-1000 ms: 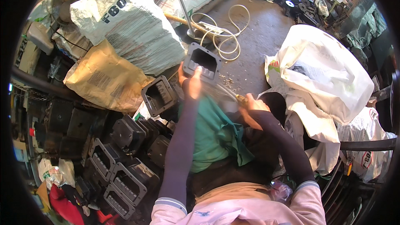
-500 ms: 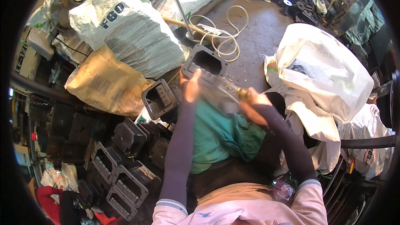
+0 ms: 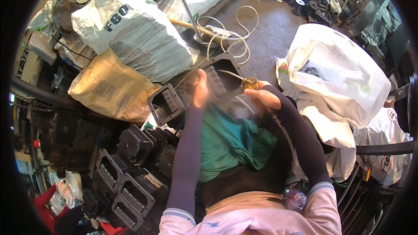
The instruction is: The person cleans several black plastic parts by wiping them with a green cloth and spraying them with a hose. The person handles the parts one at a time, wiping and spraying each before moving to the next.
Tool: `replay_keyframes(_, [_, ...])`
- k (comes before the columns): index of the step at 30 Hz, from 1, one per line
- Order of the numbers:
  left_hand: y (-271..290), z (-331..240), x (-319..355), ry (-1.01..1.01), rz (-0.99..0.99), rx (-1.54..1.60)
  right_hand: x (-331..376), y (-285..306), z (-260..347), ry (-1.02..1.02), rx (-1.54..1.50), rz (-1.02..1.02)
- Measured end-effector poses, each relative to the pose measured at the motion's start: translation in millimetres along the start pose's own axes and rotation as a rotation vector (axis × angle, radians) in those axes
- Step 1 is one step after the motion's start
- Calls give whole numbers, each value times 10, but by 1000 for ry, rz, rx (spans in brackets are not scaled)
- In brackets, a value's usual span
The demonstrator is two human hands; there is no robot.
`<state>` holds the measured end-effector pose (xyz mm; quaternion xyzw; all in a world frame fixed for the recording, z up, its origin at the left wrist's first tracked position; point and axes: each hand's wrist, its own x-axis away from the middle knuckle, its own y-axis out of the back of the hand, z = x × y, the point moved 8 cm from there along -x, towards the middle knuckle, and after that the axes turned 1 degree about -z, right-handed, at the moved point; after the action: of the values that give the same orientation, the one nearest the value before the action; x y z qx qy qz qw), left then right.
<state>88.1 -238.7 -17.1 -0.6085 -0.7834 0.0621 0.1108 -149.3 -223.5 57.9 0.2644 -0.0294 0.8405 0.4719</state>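
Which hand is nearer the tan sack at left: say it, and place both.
Left. The left hand, holding the dark open housing, is right of the tan sack; the right hand, holding the yellowish nozzle tool, is farther right.

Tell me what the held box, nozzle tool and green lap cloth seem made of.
Box: hard plastic or cast metal, perhaps; matte dark grey, rigid edges. Tool: probably brass or similar metal, judging by its golden, slightly shiny body. Cloth: matte woven or knitted fabric, given its soft folds; fibre unclear.
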Motion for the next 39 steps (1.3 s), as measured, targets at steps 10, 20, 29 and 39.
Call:
replay_keyframes(10, [-226, -268, 205, 30, 89, 94, -58, 4, -2, -60, -31, 157])
replay_keyframes(20, [-146, -187, 149, -23, 49, 118, 369, -97, -160, -103, 136, 267])
replay_keyframes(29, [107, 36, 32, -13, -88, 50, 577, -130, -44, 25, 430, 60])
replay_keyframes(39, [34, -476, 353, -106, -372, -443, 633, -275, -61, -47, 842, -144])
